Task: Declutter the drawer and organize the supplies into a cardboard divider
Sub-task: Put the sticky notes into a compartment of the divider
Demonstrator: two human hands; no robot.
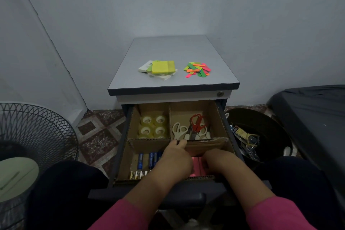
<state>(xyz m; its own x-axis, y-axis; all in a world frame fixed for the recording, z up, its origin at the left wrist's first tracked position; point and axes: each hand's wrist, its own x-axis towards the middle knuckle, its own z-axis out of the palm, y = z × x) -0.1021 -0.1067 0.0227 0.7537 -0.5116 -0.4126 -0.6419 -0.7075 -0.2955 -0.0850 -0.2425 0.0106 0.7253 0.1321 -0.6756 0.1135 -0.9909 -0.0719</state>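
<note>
Reaching into the open drawer (230, 132) of a small cabinet, both hands working in the front right compartment of the cardboard divider (203, 141). Left hand (176, 157) lying over the middle partition, fingertips (177, 142) touching the top edge of the cross wall, fingers fairly straight, nothing seen gripped. Right hand (217, 160) dipping into the same compartment with fingers curled downward onto a pink pad (196, 169); whether actually pinching it, impossible to tell, fingertips being hidden. Sitting in the back left compartment, four rolls of clear tape (153, 126), packed close together. Lying in the back right compartment, white-handled scissors (179, 129) beside red-handled scissors (196, 122), further pale handles partly under the red pair. Resting in the front left compartment, blue batteries (149, 158) side by side, with a row of gold-toned batteries (138, 174) along the front wall. Waiting on the cabinet worktop (130, 84), a loose stack of yellow and white sticky notes (160, 69) and, just to its right, a heap of neon page flags (197, 69). Standing on the tiled floor, a black bin (276, 129) holding scraps to the right and a fan grille (37, 132) to the left
</note>
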